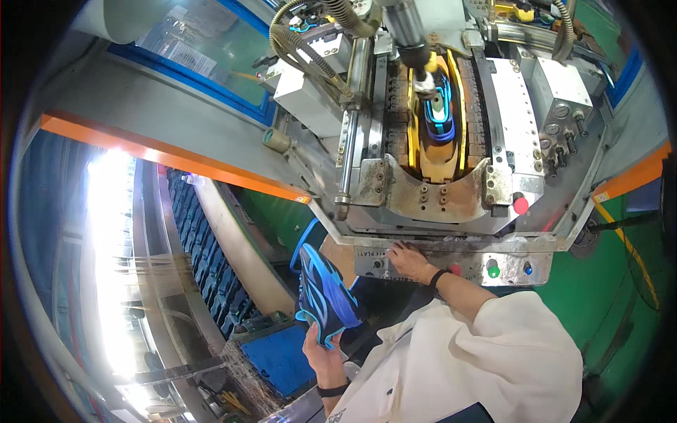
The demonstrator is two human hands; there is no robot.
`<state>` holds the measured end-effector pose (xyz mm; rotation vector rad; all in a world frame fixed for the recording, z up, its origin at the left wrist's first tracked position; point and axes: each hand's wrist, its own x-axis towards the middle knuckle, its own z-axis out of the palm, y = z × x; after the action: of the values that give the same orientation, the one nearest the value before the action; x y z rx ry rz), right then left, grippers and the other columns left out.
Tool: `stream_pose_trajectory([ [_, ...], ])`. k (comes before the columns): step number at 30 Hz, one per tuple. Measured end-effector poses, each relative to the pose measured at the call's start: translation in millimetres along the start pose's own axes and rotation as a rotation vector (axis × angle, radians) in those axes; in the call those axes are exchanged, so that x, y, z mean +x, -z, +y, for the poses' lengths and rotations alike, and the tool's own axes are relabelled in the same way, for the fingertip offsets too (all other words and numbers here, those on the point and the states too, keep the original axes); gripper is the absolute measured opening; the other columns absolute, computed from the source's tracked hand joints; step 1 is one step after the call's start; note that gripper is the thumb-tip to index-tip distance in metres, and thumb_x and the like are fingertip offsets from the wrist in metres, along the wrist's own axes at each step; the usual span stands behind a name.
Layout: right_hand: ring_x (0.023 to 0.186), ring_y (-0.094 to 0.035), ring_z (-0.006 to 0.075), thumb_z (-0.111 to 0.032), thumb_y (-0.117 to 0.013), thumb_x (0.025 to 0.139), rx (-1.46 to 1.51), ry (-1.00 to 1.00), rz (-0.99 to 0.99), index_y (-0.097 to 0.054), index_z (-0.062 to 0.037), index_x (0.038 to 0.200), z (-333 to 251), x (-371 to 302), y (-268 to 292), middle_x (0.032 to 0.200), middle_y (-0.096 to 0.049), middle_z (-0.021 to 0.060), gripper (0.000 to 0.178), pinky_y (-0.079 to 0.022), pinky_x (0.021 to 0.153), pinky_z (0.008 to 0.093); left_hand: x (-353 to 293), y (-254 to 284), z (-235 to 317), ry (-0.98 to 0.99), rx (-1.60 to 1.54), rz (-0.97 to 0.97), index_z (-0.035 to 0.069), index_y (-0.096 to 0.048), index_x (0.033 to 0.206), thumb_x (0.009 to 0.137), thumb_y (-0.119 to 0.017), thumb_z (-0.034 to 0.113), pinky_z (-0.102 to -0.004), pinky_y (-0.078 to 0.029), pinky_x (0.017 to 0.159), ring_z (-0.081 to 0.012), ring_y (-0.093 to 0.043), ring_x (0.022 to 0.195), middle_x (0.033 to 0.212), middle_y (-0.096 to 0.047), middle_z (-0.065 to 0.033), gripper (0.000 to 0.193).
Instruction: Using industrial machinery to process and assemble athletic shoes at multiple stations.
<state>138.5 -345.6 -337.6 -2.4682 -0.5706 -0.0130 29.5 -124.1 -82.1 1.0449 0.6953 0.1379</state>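
Observation:
My left hand (324,352) grips a black and blue shoe upper (326,292) by its collar end, with the toe pointing up and away from me. My right hand (410,262) lies on the front control panel (451,262) of a machine, fingers stretched over its left part. Inside the machine, another shoe upper (438,120), black with bright blue trim, sits between two yellow side plates (462,120). A metal rod (405,32) comes down from above onto it, and partly hides it.
On the panel are a green button (493,271) and a dark blue-ringed knob (527,268). A red button (520,205) is on the machine's right front corner. To the left runs a curved dark conveyor (204,247) beside a bright light. A blue-topped surface (278,359) stands near my left forearm.

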Motion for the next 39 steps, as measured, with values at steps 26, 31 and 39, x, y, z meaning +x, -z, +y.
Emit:
stream_pose_trajectory([
  [26,0.100,-0.050,0.0391,-0.008,-0.064,0.079,0.137,0.164,-0.053,-0.051,-0.0032,0.104,6.7,7.3,15.2,0.103,-0.051,0.0202,0.029,-0.042,0.085,0.0488,-130.1,168.5,-108.5,-0.081,-0.370,0.675,-0.008,-0.062,0.098,0.086,-0.061,0.006,-0.0440,-0.062,0.075,-0.0288,-0.064,0.097,0.106,-0.063,-0.0162,0.017],
  [31,0.072,-0.059,0.0309,-0.007,-0.065,0.072,0.255,0.249,-0.112,-0.058,-0.0015,0.089,-4.6,89.2,-4.7,0.074,-0.058,0.0153,0.019,-0.047,0.068,0.0395,-161.9,289.5,-132.7,-0.098,-0.676,0.989,0.002,-0.033,0.119,0.076,-0.073,0.003,-0.0483,-0.062,0.061,-0.0302,-0.064,0.088,0.110,-0.051,-0.0199,0.059],
  [39,0.074,-0.058,0.0175,0.002,-0.062,0.084,0.345,0.971,0.076,-0.060,-0.0022,0.104,-484.1,172.0,132.9,0.091,-0.063,0.0091,0.021,-0.047,0.067,0.0303,-167.5,478.5,-149.3,-0.194,-0.654,1.565,-0.001,-0.055,0.103,0.068,-0.075,0.016,-0.0417,-0.057,0.069,-0.0254,-0.063,0.082,0.099,-0.059,-0.0156,0.044],
])
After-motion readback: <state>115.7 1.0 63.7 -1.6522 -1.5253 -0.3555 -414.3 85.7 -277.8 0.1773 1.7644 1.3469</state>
